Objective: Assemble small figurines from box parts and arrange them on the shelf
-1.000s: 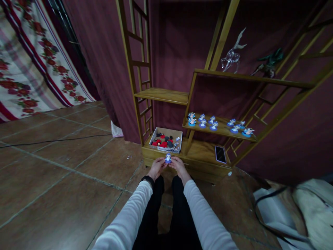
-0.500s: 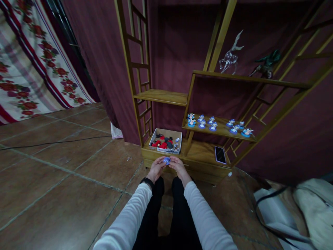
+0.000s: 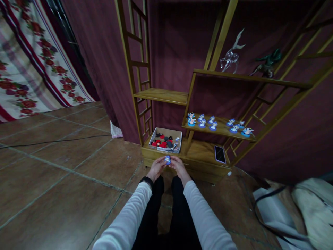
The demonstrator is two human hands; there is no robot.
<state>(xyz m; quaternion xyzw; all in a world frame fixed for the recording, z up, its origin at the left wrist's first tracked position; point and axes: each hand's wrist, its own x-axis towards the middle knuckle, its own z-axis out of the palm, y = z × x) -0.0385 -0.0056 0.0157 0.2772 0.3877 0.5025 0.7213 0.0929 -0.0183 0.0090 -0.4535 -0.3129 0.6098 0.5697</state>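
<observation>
Between my two hands is a small blue-purple and white figurine [image 3: 168, 159], held upright just in front of the low shelf. My left hand [image 3: 156, 168] pinches it from the left side, and my right hand [image 3: 178, 165] grips it from the right. Beyond my fingers sits a shallow cardboard box [image 3: 169, 133] with red, dark grey and white small figures in it. Several similar purple-based figurines [image 3: 213, 125] stand in rows on the shelf to the right, along with a few blue-based ones [image 3: 247, 132].
A phone [image 3: 220, 154] lies on the lowest wooden board. The upper shelf [image 3: 252, 78] carries a clear glass deer [image 3: 230, 59] and a dark green statuette [image 3: 269, 64]. A small shelf [image 3: 161, 95] juts out at the left. Bags [image 3: 312, 205] rest on the tiled floor at right.
The figurine has been turned in my fingers, so its white front now shows where its round purple side faced me before. Both hands stay in nearly the same place.
</observation>
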